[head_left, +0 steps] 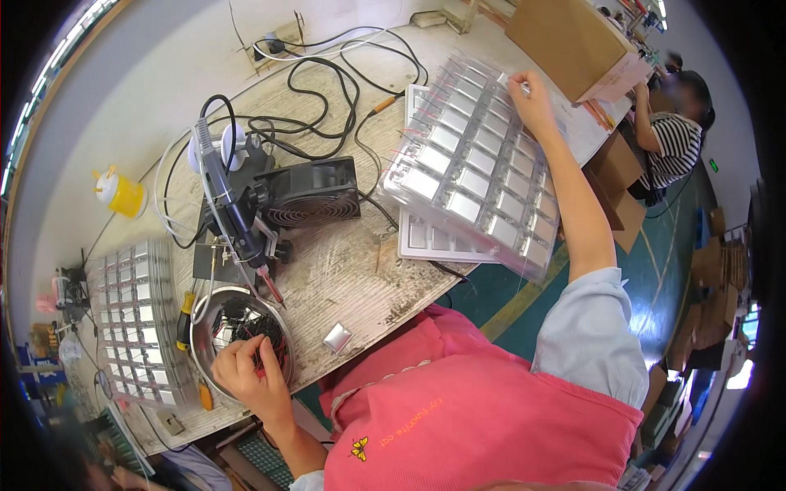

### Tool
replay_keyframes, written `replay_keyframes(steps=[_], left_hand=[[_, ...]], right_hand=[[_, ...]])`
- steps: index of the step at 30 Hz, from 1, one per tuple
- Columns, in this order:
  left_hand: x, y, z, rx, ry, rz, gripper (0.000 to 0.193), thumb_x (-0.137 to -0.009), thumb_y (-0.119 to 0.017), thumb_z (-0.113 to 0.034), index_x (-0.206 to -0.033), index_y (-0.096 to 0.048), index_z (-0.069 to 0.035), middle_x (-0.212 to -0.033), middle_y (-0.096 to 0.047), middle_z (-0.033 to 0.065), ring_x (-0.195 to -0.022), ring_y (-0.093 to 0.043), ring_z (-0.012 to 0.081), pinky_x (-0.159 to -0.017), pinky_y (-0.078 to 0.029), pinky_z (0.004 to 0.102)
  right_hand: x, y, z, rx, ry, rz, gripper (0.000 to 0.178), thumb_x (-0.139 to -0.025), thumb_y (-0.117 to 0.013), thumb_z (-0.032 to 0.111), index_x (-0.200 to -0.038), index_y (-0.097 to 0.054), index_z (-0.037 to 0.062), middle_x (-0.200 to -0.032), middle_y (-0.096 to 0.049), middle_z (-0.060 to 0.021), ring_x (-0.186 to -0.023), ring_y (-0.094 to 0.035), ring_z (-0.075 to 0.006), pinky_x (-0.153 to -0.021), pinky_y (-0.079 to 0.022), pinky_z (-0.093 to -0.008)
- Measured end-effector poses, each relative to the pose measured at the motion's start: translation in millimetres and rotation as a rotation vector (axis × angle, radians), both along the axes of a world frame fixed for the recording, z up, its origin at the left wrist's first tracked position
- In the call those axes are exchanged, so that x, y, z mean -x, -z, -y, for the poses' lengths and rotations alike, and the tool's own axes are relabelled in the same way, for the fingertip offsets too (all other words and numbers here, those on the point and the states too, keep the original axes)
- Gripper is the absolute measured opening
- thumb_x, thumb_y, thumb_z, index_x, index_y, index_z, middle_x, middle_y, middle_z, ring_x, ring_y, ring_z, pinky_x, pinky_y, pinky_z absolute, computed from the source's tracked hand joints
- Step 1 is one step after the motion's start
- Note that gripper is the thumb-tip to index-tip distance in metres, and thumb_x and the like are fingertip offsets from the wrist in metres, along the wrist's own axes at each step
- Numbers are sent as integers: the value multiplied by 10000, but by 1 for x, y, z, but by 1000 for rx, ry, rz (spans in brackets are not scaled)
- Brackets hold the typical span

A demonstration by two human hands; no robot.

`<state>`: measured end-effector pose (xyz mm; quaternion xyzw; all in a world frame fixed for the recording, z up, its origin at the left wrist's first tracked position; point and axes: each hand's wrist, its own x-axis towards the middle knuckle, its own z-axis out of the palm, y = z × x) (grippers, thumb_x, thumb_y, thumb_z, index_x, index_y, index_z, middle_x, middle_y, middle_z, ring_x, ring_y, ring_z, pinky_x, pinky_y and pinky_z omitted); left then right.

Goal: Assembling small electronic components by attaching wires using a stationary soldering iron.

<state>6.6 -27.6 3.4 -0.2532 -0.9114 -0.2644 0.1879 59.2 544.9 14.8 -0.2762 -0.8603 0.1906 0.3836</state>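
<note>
My left hand (250, 375) is over the near rim of a metal bowl (199, 331), its fingers curled together; what they hold, if anything, is hidden. Inside the bowl lies a tangle of black and red wires (237, 321). With its fingers pinched, my right hand (534, 102) is at the far right part of a stack of clear plastic trays (417, 182). Whatever is between those fingers is too small to make out. Silver rectangular pieces (464, 206) fill the trays in rows, thin wires sticking out. One loose silver piece (336, 337) lies near the table edge.
A soldering iron (266, 282) hangs in a stand beside a black fan (315, 195). Another tray stack (135, 323) and a yellow-black screwdriver (186, 321) are left of the bowl. Cables (319, 90), a yellow bottle (123, 195) and a cardboard box (569, 45) are farther back. A person (675, 135) sits at right.
</note>
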Motion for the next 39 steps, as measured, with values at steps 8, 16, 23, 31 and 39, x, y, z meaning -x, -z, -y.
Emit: replay_keyframes(steps=[8,16,23,31,39], left_hand=[[-1,-2,5,-2,8,-30,91,-807,-672,-110,-880,-642,-64,-854,-557,67,-846,-519,253,-857,-350,395],[-6,-2,9,-166,-35,-20,123,-787,-682,-82,-905,-653,-60,-853,-577,78,-823,-528,258,-816,-369,389],[-26,-18,-7,-124,115,-192,283,-738,-740,-140,-1011,-665,-137,-862,-571,8,-818,-522,197,-819,-385,404],[-46,-31,-49,-75,379,-194,316,-794,-698,-273,-1093,-673,-174,-932,-536,-22,-821,-473,158,-765,-393,333],[-52,-31,-52,-44,528,-191,240,-750,-675,-210,-981,-667,-145,-949,-551,-11,-811,-482,165,-758,-405,336]], right_hand=[[-4,-4,10,-110,103,116,271,-874,-579,280,-949,-624,24,-989,-641,-188,-965,-587,-358,-844,-449,-409],[-26,-55,137,40,-225,-173,203,-903,-489,195,-877,-550,3,-876,-586,-133,-831,-541,-264,-858,-435,-365],[-35,-66,265,-400,-812,262,193,-663,-682,15,-815,-604,103,-886,-609,-19,-978,-569,-246,-1040,-297,-554],[-41,-70,297,-313,-1118,305,180,-659,-713,93,-821,-653,144,-807,-637,42,-904,-612,-214,-1065,-264,-595],[-50,-60,302,-144,-1265,273,219,-702,-776,139,-859,-638,73,-777,-625,-10,-867,-617,-208,-1039,-298,-578]])
